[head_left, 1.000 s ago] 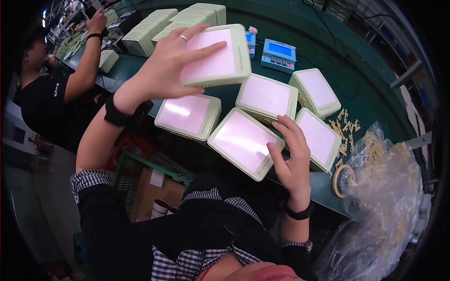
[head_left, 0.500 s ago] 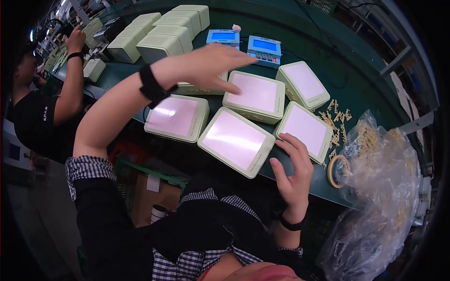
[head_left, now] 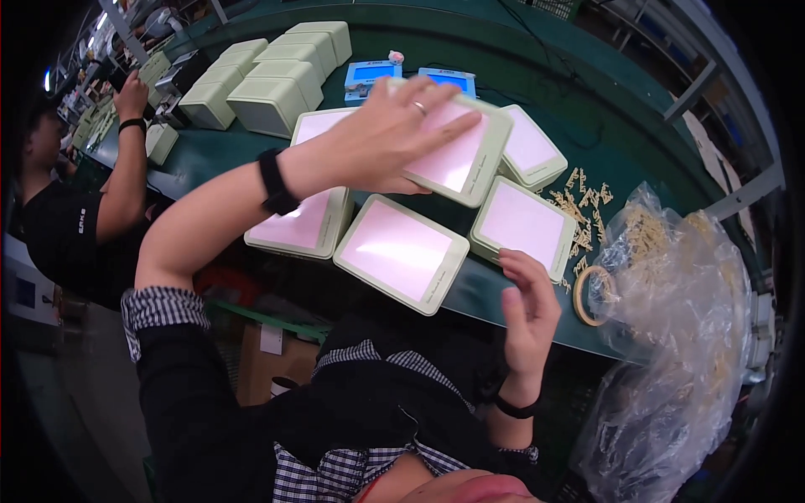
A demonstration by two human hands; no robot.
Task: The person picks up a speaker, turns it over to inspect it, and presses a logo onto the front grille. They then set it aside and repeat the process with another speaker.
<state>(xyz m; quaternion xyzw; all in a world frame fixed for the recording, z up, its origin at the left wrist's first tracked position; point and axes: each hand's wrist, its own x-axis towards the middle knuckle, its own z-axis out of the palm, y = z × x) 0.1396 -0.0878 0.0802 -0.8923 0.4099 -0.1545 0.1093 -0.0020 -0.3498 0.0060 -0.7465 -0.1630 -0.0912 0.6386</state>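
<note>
My left hand [head_left: 390,134] grips a pale green box with a pinkish-white front panel [head_left: 453,172]. The box is raised off the table and tilted, its far-left part covered by my fingers. Similar boxes lie around it: one at the near middle [head_left: 398,251], one on the right [head_left: 524,222], one behind that [head_left: 530,142], one at the left [head_left: 293,226] and a partly covered one [head_left: 314,126] behind my wrist. Near the lower edge of the right-hand box hovers my right hand [head_left: 530,323], empty, with fingers apart and slightly curled.
Thin gold-coloured pieces [head_left: 579,201] lie scattered to the right, beside a tape roll [head_left: 583,293] and a clear plastic bag [head_left: 679,302]. Blue devices with screens [head_left: 373,74] stand behind. Several pale green boxes [head_left: 275,99] are grouped at the back left. A person [head_left: 84,193] sits at the far left.
My left hand has taken hold of the middle box and lifted it. My right hand has come off the box edge it was touching. The whole view has shifted slightly.
</note>
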